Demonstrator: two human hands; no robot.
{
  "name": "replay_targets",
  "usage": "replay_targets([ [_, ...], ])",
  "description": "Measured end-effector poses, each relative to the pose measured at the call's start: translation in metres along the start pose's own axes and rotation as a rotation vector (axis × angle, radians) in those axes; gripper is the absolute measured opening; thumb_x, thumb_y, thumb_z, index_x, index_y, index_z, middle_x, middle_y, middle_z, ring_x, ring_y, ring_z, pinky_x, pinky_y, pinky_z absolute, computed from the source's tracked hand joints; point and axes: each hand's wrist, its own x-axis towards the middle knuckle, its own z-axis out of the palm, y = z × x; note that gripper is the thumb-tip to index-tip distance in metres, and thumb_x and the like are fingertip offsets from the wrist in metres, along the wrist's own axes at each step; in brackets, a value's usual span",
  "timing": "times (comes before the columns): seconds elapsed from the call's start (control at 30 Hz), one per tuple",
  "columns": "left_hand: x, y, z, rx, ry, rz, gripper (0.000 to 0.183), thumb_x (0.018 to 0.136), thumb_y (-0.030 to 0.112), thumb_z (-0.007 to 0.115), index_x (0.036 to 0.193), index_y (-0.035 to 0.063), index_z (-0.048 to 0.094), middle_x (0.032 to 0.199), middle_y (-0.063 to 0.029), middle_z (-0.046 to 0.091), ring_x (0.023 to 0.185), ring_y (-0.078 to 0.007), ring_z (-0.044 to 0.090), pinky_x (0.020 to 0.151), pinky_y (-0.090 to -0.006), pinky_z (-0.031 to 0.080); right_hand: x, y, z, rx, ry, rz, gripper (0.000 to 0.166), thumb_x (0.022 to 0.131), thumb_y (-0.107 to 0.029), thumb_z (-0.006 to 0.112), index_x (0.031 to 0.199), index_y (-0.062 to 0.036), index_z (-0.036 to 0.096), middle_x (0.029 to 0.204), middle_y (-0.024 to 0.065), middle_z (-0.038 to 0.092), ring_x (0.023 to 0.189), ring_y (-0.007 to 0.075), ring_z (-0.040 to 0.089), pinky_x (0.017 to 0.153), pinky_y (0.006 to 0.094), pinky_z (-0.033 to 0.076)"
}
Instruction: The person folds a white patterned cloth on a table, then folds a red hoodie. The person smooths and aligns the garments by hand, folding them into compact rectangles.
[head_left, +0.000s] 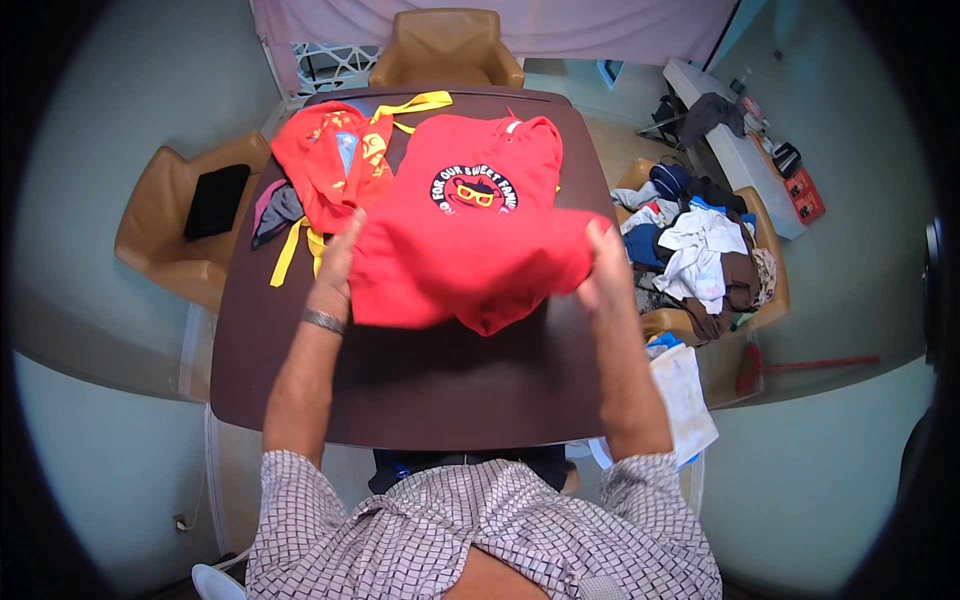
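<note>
A red hooded sweatshirt (457, 247) with a printed monkey-like face and lettering lies partly folded over the brown table (420, 397), its near part lifted and blurred. My left hand (337, 259) grips its left edge, a bracelet on the wrist. Opposite, my right hand (602, 262) holds the right edge of the same cloth. Beyond my left hand, touching the sweatshirt, lies a red cloth item with yellow prints (319, 161) and yellow straps (289, 255). A grey and pink cloth (277, 210) sits at the table's left edge.
Tan armchairs stand at the left (161, 232) and at the far side (446, 45). A heap of clothes (697, 247) fills another armchair at the right. Beside my right forearm hangs a whitish cloth (682, 397). A white side table (739, 150) with small items stands along the right wall.
</note>
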Motion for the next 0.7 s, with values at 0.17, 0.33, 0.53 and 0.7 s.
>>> replay_targets([
  [0.17,-0.017,0.088,0.065,0.130,-0.075,0.155,0.044,0.112,0.027,0.074,0.143,-0.0026,0.064,0.131,-0.0193,0.077,0.117,-0.0261,0.078,0.102,-0.0433,0.066,0.038,-0.102,0.005,0.086,0.095,-0.086,0.023,0.121,-0.016,0.051,0.136,-0.0008,0.060,0.137,0.0180,0.071,0.124,0.0317,0.073,0.112,0.0497,0.060],
  [0.33,-0.094,0.105,0.121,0.172,-0.142,0.301,0.046,0.111,0.018,0.073,0.148,-0.0041,0.058,0.140,-0.0182,0.073,0.122,-0.0240,0.076,0.104,-0.0402,0.065,-0.025,-0.115,0.011,0.017,0.053,-0.123,0.026,0.120,-0.014,0.053,0.142,-0.0018,0.059,0.139,0.0166,0.072,0.125,0.0300,0.073,0.111,0.0487,0.060],
  [0.53,-0.102,0.050,0.089,1.134,0.137,0.447,0.051,0.102,0.016,0.082,0.145,-0.0032,0.061,0.130,-0.0151,0.073,0.110,-0.0263,0.075,0.099,-0.0384,0.061,-0.056,-0.081,-0.010,0.016,0.134,0.077,0.027,0.119,-0.014,0.055,0.142,-0.0024,0.062,0.138,0.0150,0.072,0.123,0.0280,0.075,0.108,0.0474,0.062],
  [0.7,-0.121,-0.016,0.129,1.204,-0.190,0.648,0.076,0.094,0.030,0.093,0.153,-0.0041,0.059,0.142,-0.0210,0.066,0.128,-0.0331,0.067,0.110,-0.0433,0.055,-0.064,-0.011,0.047,0.021,0.029,0.152,0.026,0.116,-0.012,0.060,0.141,-0.0037,0.062,0.133,0.0110,0.074,0.119,0.0245,0.076,0.105,0.0458,0.064],
])
